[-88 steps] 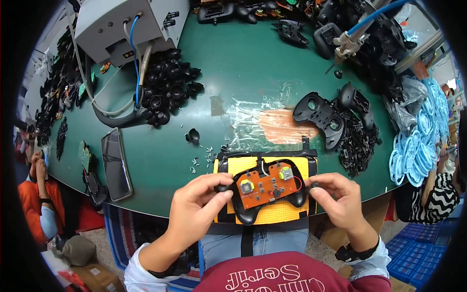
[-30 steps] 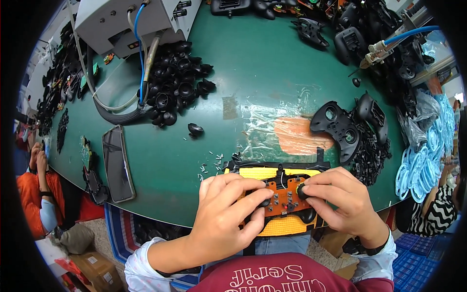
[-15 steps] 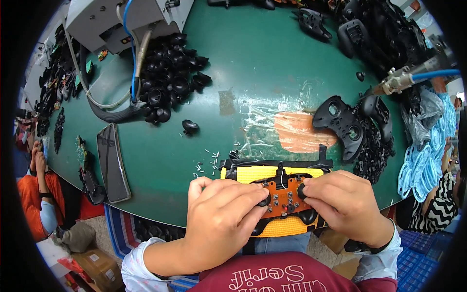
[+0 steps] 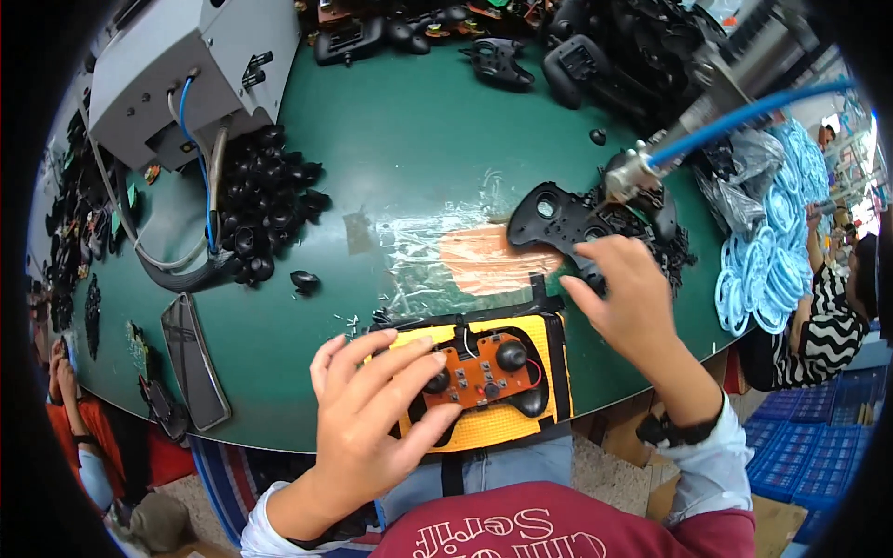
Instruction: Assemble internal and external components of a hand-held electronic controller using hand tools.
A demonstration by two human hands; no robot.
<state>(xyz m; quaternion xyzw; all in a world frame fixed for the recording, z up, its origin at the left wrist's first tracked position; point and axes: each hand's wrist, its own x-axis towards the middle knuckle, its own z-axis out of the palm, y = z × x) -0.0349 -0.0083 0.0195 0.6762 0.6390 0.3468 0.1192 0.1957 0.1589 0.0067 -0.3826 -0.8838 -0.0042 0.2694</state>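
In front of me a game controller half with an orange circuit board point(image 4: 474, 381) lies on a yellow textured pad point(image 4: 498, 431). A black thumbstick cap point(image 4: 512, 355) stands on the board's right side, another beside my left fingertips. My left hand point(image 4: 372, 409) is open over the controller's left end, fingers spread, partly hiding it. My right hand point(image 4: 628, 298) is open at the near edge of a black controller shell point(image 4: 539, 212), thumb and forefinger apart. Whether it touches the shell I cannot tell.
Black thumbstick caps point(image 4: 260, 205) are heaped beside a grey machine point(image 4: 200, 74). A phone point(image 4: 195, 363) lies at the left. A metal tool with a blue hose point(image 4: 744, 116) overhangs the right. Light blue rings point(image 4: 767, 251) hang there. Other people sit at both sides.
My right hand has left the right thumbstick and moved up to the black shell. My left fingers have spread off their stick. The whole view has shifted, with the table things now further left.
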